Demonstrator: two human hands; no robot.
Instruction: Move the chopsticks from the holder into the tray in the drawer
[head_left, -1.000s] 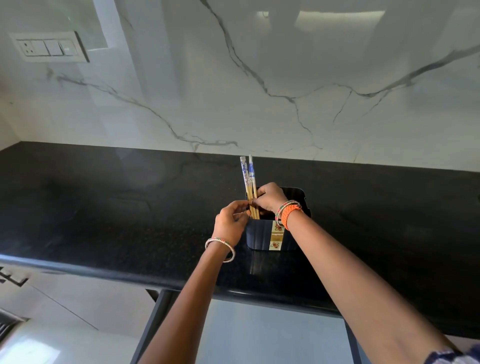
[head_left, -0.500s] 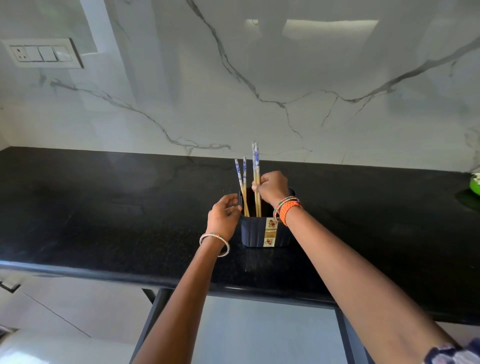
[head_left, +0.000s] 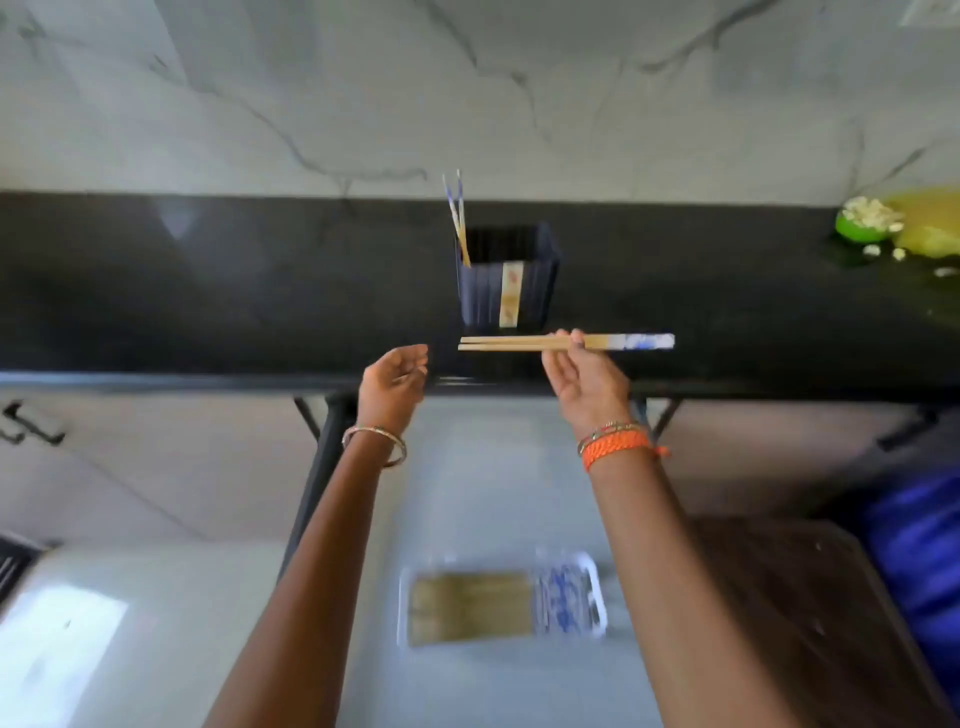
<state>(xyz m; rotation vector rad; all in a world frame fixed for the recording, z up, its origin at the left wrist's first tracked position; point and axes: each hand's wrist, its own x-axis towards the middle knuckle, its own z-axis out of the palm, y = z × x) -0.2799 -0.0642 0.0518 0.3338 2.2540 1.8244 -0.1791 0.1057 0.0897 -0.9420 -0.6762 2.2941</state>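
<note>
Nearest me, below the holder and well toward my body, the tray (head_left: 597, 597) lies in the open drawer (head_left: 467, 467); it is blurred, but I make out a row of chopsticks already lying in it, pale shafts to the left and blue patterned ends to the right; their long axis runs side to side. Above the tray and just in front of the holder, my right hand (head_left: 584, 382) pinches a pair of chopsticks (head_left: 566, 342) between thumb and fingertips, palm turned up; the pair is level, its long axis also side to side, bare tips pointing left and blue ends pointing right; so it already lies the same way as the ones in the tray, and I judge the coming move is mainly a straight drop toward me, with no turning needed. My left hand (head_left: 395, 387) hangs to the left of the holder's front, loosely curled and holding nothing; it is further from the pair than the right, which carries the load alone. Farther off, the dark holder (head_left: 506, 283) stands on the black surface (head_left: 208, 291), with two chopsticks (head_left: 457, 213) leaning in its left corner, yet to be moved; behind it rises the marble wall (head_left: 467, 93).
</note>
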